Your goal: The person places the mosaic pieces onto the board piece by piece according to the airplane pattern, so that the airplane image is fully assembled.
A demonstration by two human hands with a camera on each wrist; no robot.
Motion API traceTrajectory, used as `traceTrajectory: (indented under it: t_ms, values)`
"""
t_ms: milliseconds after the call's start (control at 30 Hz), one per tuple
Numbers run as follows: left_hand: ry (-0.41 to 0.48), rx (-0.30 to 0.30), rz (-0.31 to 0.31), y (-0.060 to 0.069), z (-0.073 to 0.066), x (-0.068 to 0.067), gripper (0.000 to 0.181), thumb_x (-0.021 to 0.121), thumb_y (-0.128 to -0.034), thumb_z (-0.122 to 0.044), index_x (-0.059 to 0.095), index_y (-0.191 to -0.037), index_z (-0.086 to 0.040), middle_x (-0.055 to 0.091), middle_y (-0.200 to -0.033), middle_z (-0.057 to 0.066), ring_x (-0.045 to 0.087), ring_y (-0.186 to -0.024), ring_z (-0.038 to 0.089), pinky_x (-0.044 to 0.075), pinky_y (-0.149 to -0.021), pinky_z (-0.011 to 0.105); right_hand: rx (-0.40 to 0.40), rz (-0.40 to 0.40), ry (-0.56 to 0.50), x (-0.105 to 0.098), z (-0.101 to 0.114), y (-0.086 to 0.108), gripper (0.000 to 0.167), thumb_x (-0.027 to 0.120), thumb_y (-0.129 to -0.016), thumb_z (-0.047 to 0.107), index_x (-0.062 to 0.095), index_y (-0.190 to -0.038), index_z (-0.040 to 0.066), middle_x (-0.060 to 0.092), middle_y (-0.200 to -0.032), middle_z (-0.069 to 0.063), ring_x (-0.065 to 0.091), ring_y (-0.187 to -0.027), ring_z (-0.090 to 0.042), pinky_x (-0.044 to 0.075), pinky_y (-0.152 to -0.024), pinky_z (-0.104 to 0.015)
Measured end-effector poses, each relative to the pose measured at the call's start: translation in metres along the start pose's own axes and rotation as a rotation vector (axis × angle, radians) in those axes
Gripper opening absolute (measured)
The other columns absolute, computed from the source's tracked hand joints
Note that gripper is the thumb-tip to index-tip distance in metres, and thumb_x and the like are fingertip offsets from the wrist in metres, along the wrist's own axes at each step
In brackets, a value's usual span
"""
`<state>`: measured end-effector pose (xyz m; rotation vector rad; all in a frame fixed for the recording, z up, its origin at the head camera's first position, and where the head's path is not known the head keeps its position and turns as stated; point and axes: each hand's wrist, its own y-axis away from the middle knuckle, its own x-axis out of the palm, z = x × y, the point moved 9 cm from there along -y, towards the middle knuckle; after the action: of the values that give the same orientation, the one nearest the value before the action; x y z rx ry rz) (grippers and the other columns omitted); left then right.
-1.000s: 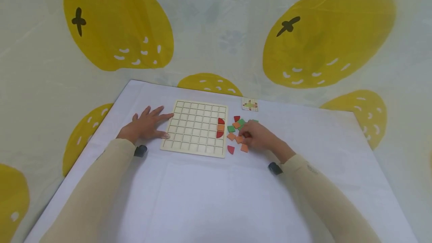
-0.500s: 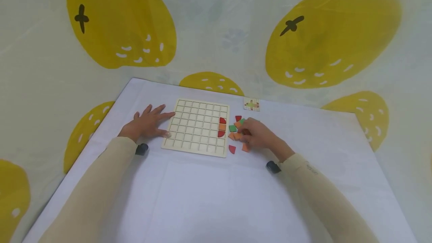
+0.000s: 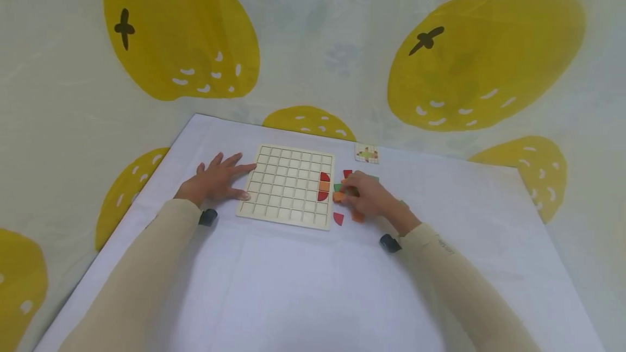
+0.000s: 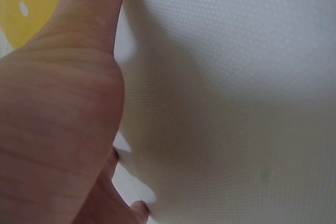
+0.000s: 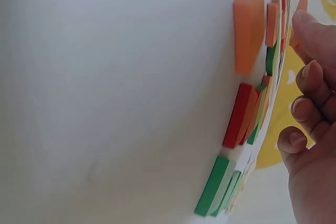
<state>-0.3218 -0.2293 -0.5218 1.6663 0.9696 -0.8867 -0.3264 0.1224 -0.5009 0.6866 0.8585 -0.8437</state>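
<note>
Spread fingers of my left hand (image 3: 213, 181) touch the left edge of the pale grid board (image 3: 285, 220); in the left wrist view the palm (image 4: 58, 129) is close to the cloth. My right hand (image 3: 374, 197) is right of the board, over loose tiles. Between its thumb and finger it pinches an orange tile (image 3: 338, 197), seen raised as an orange tile (image 5: 301, 4) in the right wrist view, where the hand's (image 5: 317, 87) other fingers are curled. On the board's right side lie two red quarter-round pieces (image 3: 323, 196) with an orange square (image 3: 324, 186) between them.
A red piece (image 3: 338, 219) lies below the right hand, and another red piece (image 3: 347, 173) above it. Green tiles (image 5: 215, 184) are grouped with orange and red ones. A small pattern card (image 3: 367, 154) lies near the back edge of the white-covered table (image 3: 303, 287).
My right hand has lifted an orange tile from the group and shifted slightly left towards the board. The left hand keeps its place on the board's edge.
</note>
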Motion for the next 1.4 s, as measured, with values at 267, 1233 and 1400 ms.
traceTrajectory:
  t_ms: [267,1233,1400]
  values:
    - [-0.011,-0.01,0.005,-0.002,0.002,0.002,0.093,0.074,-0.0845,-0.067,0.027,-0.162,-0.049,0.003,-0.179,0.005,-0.004,-0.161,0.053,0.006,-0.117,0.085,-0.087,-0.031,0.0,0.0,0.014,-0.004,0.025,0.079,-0.094,0.025,0.073,-0.116,0.012,0.067,-0.11,-0.003,0.055,-0.104,-0.022,0.052,-0.091,-0.038]
    - [-0.025,-0.006,-0.006,-0.002,0.002,0.002,0.091,0.072,-0.0852,-0.069,0.025,-0.162,-0.052,0.003,-0.179,0.003,-0.003,-0.161,0.052,0.007,-0.118,0.084,-0.115,-0.03,0.04,0.01,0.028,-0.018,0.024,0.076,-0.095,0.023,0.073,-0.116,0.012,0.061,-0.097,-0.002,0.053,-0.097,-0.019,0.048,-0.082,-0.032]
    - [-0.023,-0.011,-0.011,-0.002,0.002,0.001,0.092,0.072,-0.0847,-0.07,0.025,-0.162,-0.052,0.004,-0.179,0.003,-0.003,-0.161,0.052,0.007,-0.119,0.084,-0.122,-0.027,0.041,0.011,0.033,-0.019,0.025,0.076,-0.095,0.024,0.073,-0.116,0.012,0.063,-0.101,-0.002,0.055,-0.096,-0.019,0.05,-0.083,-0.032]
